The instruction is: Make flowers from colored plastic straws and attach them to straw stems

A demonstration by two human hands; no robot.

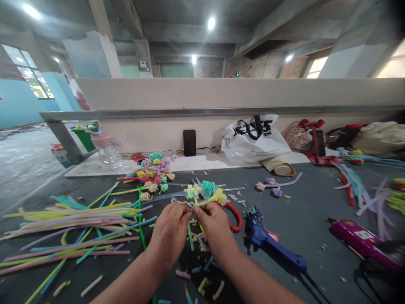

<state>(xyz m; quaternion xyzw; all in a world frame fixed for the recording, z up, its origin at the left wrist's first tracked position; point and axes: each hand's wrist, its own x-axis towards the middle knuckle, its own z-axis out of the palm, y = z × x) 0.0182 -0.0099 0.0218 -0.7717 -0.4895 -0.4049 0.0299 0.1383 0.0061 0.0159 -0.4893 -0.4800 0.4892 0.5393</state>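
Note:
Near the middle of the dark table, my left hand [172, 228] and my right hand [215, 226] meet at the fingertips. Both are closed in a pinch on the stems of a small bunch of fuzzy flowers [209, 191], pale yellow, teal and yellow-green, whose heads stick up above the fingers. The exact grip of each fingertip is partly hidden. Just behind my right hand lie scissors with red handles [239, 217], their blades partly covered by the flowers. Cut bits of fuzzy stem [202, 285] are scattered below and between my hands.
Long fuzzy stems [79, 223] lie at left, finished flowers [155, 169] behind them. A blue glue gun [278, 249] and a purple one [360, 238] with cords lie right. A phone [189, 142], white bag [256, 141] and clear cup [109, 154] stand at the back.

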